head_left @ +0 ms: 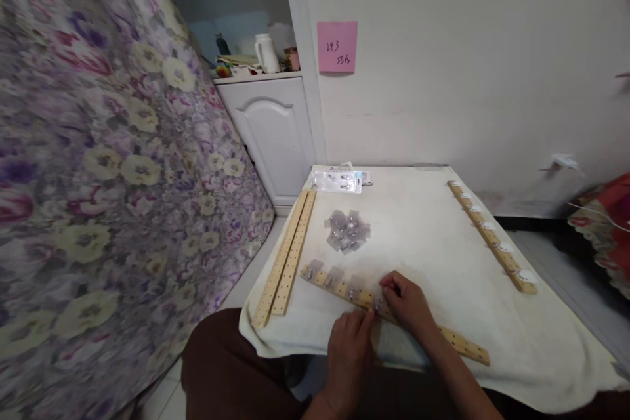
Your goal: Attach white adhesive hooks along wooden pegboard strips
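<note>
A pale wooden strip with rows of holes (462,344) lies slantwise near the table's front edge. Along its left half sit several adhesive hooks with clear square backings, one of them a hook (353,290) left of my hands. My left hand (348,340) is closed at the strip's near edge, fingertips against it just below another hook (377,304). Above that hook, my right hand (406,302) pinches with thumb and forefinger at its clear backing. The exact hold is partly hidden by the fingers. Beyond the strip lies a pile of similar clear hooks (347,230).
Two bare holed strips (290,262) lie along the table's left side. At the right, another strip (492,239) carries several white-backed hooks. Hook packages (337,181) rest at the back left on the cream cloth (408,216). A floral curtain (123,177) hangs at the left.
</note>
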Available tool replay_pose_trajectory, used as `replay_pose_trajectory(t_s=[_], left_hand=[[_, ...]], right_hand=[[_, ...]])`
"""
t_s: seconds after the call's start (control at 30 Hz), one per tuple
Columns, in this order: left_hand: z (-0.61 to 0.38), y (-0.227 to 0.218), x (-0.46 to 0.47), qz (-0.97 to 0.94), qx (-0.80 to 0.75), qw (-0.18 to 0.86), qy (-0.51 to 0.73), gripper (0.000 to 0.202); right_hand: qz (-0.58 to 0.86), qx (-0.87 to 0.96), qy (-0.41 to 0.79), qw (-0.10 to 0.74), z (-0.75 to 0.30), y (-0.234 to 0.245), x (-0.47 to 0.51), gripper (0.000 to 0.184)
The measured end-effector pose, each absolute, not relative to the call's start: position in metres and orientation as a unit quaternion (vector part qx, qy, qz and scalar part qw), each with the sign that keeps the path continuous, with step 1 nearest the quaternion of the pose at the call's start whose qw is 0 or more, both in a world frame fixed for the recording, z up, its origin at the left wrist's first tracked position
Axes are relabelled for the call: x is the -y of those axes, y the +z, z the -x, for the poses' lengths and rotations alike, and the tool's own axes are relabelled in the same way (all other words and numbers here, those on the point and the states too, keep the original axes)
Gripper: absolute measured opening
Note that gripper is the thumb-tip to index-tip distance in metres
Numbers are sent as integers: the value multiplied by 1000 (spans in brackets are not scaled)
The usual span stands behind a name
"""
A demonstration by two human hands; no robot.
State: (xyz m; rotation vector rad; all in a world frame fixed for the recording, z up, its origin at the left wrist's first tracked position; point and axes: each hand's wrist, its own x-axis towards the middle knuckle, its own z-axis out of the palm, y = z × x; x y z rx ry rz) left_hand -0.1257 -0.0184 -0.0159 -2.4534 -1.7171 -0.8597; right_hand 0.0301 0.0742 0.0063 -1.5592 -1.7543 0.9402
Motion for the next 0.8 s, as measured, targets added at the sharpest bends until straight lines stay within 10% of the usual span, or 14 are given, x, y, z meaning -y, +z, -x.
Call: replay_pose_trajectory(t_s=[0.8], left_hand=[[125,-11,18,788,555,25,-266,45]], right_hand=[[597,667,333,298,-29,11,-71,15]])
